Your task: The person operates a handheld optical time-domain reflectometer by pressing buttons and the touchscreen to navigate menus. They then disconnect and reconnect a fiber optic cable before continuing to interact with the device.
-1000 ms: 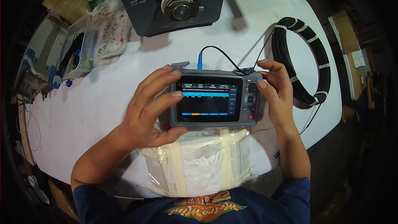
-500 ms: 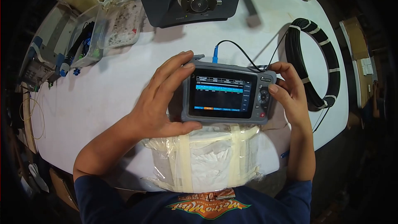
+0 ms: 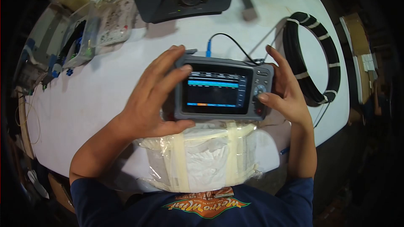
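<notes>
A grey handheld device (image 3: 216,90) with a lit screen is held between both hands, above a taped, plastic-wrapped bundle (image 3: 206,155). My left hand (image 3: 153,94) grips its left edge, fingers on the top corner and thumb along the bottom edge. On the right side my right hand (image 3: 286,88) holds the device, its thumb on the buttons and its index finger raised off the top corner. A blue connector (image 3: 208,48) stands in the top edge, and its black cable (image 3: 235,42) curves right behind the device.
Behind stands a dark machine (image 3: 185,0) with a round metal fitting. A black cable coil (image 3: 332,63) lies at the right. Clear plastic bins (image 3: 82,38) with small parts sit at the back left. A blue pen-like item (image 3: 285,151) lies beside my right forearm.
My right thumb has moved down over the buttons, and my right index finger has lifted. The whole view has shifted, so everything appears slightly further left and up. The device stays in both hands.
</notes>
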Tool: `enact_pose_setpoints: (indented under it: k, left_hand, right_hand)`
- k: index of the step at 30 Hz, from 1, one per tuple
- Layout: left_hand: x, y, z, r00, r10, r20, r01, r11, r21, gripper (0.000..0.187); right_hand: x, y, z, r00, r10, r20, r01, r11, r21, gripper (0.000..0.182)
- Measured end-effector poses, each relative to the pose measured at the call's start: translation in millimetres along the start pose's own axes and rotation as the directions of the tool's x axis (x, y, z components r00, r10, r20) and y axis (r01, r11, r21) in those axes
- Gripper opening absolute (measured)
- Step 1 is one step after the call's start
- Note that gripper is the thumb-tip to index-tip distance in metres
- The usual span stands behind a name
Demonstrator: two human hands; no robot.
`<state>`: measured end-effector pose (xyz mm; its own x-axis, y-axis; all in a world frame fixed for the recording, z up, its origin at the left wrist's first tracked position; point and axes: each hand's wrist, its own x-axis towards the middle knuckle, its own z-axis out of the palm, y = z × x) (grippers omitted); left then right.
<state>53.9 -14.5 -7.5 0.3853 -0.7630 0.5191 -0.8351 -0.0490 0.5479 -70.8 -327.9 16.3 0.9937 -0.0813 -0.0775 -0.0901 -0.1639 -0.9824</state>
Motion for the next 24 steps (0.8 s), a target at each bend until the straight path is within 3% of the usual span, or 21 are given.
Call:
enact_pose_setpoints:
  k: [2,12,19,24]
  left_hand:
    - [-2.8,-1.4,0.0,0.997,-0.071,0.033,0.072,0.997,-0.032,0.105]
    - [-2.8,-2.0,1.0,0.997,-0.077,0.028,0.078,0.997,-0.024,0.105]
    - [-3.0,-3.1,0.7,0.999,-0.050,0.022,0.050,0.998,-0.032,0.098]
    - [-2.3,-4.2,-1.9,1.000,0.022,-0.014,-0.022,1.000,-0.018,0.089]
  right_hand:
    - [-0.2,-1.3,0.2,1.000,0.027,-0.007,-0.027,0.999,0.017,0.111]
    - [1.8,0.0,0.2,0.999,0.040,-0.019,-0.039,0.999,0.034,0.108]
    - [2.7,3.2,-1.4,1.000,0.011,-0.018,-0.011,1.000,0.012,0.109]
    - [2.8,3.9,-3.4,1.000,0.012,-0.014,-0.011,0.999,0.047,0.097]
